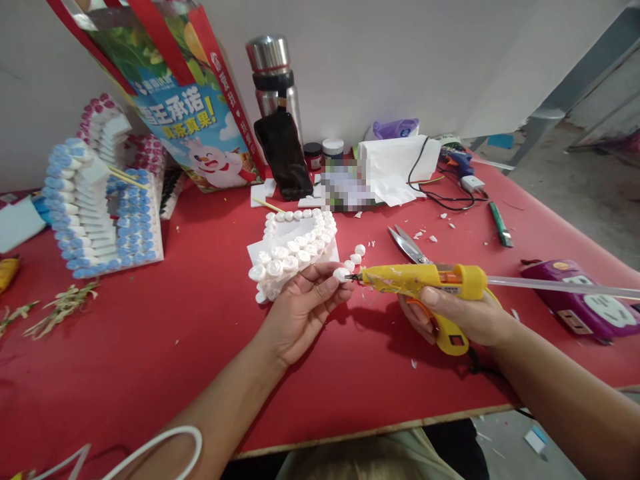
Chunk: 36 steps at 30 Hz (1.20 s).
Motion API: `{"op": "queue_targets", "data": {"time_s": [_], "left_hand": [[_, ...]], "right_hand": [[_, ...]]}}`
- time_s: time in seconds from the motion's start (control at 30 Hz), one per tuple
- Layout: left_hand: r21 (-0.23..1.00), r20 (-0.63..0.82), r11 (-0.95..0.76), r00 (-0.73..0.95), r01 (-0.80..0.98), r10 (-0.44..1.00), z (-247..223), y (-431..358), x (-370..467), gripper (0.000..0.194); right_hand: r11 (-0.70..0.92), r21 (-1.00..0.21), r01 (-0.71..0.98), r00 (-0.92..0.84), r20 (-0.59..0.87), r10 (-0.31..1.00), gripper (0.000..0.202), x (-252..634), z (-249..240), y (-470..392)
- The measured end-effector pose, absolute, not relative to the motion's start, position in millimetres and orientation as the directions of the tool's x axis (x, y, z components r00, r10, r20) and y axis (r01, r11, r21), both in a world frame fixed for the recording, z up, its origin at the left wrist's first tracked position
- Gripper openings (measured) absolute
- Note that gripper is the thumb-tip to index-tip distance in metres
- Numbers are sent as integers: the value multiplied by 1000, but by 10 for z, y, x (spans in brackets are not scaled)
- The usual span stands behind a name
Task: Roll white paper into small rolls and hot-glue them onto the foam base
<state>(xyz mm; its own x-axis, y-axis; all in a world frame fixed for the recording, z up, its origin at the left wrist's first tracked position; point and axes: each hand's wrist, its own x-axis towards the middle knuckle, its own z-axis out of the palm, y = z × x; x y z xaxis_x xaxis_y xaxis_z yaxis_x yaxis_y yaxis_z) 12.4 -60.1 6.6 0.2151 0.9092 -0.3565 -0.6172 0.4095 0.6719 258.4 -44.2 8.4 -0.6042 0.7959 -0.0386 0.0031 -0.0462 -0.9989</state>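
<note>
My left hand [313, 303] pinches a small white rosette [341, 274] between thumb and fingers. Wrapped round the handle of a yellow glue gun [400, 279], my right hand [457, 313] holds it level, and its dark nozzle tip meets the rosette. A clear glue stick [560, 287] sticks out of the gun's back. Just behind my left hand stands a white structure [295, 250] edged with rows of white rosettes. Several loose white rosettes [360, 249] lie on the red table beyond the nozzle.
Scissors [407, 245] lie behind the gun, a green cutter [501, 225] and purple power strip [583, 297] to the right. A black phone [283, 157] leans on a steel flask [270, 57]. A blue-and-white rosette structure [135, 220] and a printed bag [190, 100] stand left on the table [200, 347].
</note>
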Motion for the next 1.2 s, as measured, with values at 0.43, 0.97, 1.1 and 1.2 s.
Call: {"op": "queue_targets", "data": {"time_s": [0.43,0.97,1.1,1.2], "left_hand": [[663,-358,422,233,-618,904,50,-604,96,21],[956,0,-39,130,292,992,163,-823,-90,12],[672,340,-402,223,622,914,126,-900,-273,13],[576,418,-456,235,679,878,84,-934,-342,20]], "right_hand": [[-100,-995,-29,-604,-62,795,49,2622,71,-439],[-133,-985,-112,-549,-50,835,52,2663,24,-401],[-112,-987,-117,-533,-33,846,51,2676,34,-393],[-107,-987,-121,-524,-28,851,49,2671,35,-383]]}}
